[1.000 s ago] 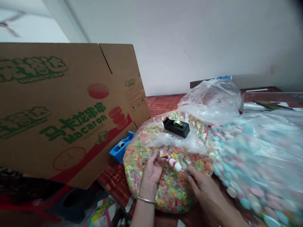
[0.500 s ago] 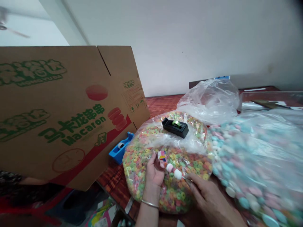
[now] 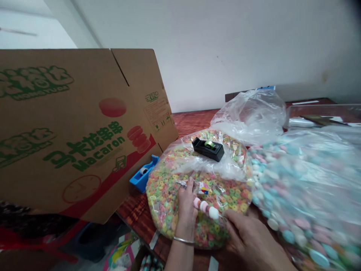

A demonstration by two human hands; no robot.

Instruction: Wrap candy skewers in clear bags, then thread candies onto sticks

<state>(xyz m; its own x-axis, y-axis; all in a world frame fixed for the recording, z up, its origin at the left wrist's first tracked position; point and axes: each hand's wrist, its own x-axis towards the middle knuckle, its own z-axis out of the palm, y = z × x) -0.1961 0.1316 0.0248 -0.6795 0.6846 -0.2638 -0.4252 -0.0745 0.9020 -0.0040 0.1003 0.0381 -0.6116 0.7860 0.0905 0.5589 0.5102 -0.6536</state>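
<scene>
My right hand [image 3: 248,235] pinches the near end of a candy skewer [image 3: 207,209] strung with pink, white and reddish-brown sweets. The skewer's far end lies beside the fingers of my left hand [image 3: 186,205], which wears a silver bangle. Those fingers are closed, thumb up, on a small clear wrapper [image 3: 203,188] with a bright multicoloured label. Both hands are over a big clear bag of coloured ring-shaped pieces [image 3: 163,201]. A black tape dispenser [image 3: 208,149] with greenish tape rests on that bag.
A large cardboard box [image 3: 93,120] stands at left, with a blue tape dispenser [image 3: 143,174] beside it. On the right is a bag of pastel sweets [image 3: 293,188]. Behind are a crumpled clear bag [image 3: 251,116] and a clear plastic tray [image 3: 324,113]. Dark red wood shows on the table [image 3: 194,122].
My left hand has turned and come away from the skewer's far end, and the labelled wrapper has shifted right. More of the skewer shows. My right hand still pinches it.
</scene>
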